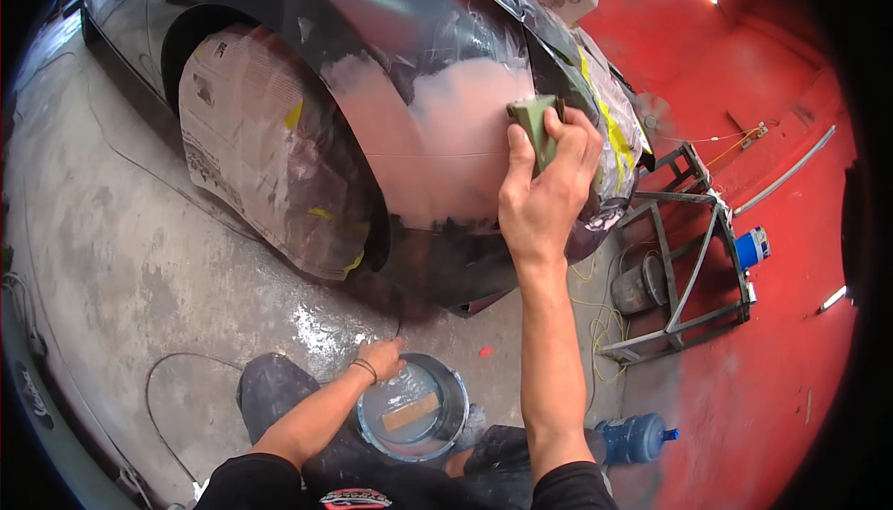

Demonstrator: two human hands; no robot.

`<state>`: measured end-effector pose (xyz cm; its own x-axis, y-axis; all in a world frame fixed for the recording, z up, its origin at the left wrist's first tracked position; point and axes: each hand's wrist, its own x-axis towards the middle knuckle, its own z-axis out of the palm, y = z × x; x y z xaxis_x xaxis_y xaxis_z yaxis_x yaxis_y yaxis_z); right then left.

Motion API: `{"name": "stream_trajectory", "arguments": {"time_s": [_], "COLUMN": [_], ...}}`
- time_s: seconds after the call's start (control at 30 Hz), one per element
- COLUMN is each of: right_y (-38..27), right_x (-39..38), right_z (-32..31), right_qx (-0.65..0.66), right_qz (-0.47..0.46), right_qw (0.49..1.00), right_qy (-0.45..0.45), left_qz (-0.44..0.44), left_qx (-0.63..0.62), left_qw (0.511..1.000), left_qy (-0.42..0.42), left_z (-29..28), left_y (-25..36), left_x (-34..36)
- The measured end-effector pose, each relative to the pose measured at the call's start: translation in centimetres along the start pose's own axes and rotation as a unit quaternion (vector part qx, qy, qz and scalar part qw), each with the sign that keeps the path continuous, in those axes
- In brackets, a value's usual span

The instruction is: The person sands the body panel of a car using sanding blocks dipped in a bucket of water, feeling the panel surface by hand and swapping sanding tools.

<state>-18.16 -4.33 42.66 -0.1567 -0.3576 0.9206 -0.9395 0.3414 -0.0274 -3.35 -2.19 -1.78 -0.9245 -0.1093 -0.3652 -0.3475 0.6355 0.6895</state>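
In my right hand is a green sanding block, pinched between thumb and fingers. It touches the car's body panel near its right edge, beside a smooth pinkish filler patch. Low in front of me, my left hand rests at the rim of a round bucket, its fingers curled over the edge. Cloudy water fills the bucket's bottom, with a tan rectangular block in it. What the underside of the sanding block looks like is hidden.
Newspaper masking covers the wheel; more paper and yellow tape cover the car's end. At right stand a metal frame stand, a dark pail and a blue can. A blue water jug lies near my right knee. Cables cross the concrete floor.
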Motion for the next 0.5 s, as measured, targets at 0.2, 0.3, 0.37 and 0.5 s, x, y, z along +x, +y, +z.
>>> {"name": "stream_trajectory", "arguments": {"time_s": [0.2, 0.3, 0.37, 0.5], "right_y": [-1.2, -0.9, -1.1, -1.8], "right_x": [0.8, 0.0, -0.8, 3.1], "right_z": [1.3, 0.6, 0.5, 1.9], "right_qx": [-0.001, 0.006, 0.004, -0.010], "right_qz": [0.002, 0.001, 0.004, -0.011], "right_qw": [1.000, 1.000, 1.000, 1.000], "right_qy": [0.014, 0.003, 0.001, 0.019], "left_qz": [0.018, 0.016, 0.011, 0.014], "left_qx": [0.003, 0.005, 0.007, 0.010], "left_qw": [1.000, 1.000, 1.000, 1.000], "left_qy": [0.004, 0.003, 0.009, 0.005], "left_z": [0.4, 0.4, 0.3, 0.3], "left_y": [-0.7, -0.3, -0.6, -0.2], "left_x": [0.6, -0.3, -0.3, 0.6]}}
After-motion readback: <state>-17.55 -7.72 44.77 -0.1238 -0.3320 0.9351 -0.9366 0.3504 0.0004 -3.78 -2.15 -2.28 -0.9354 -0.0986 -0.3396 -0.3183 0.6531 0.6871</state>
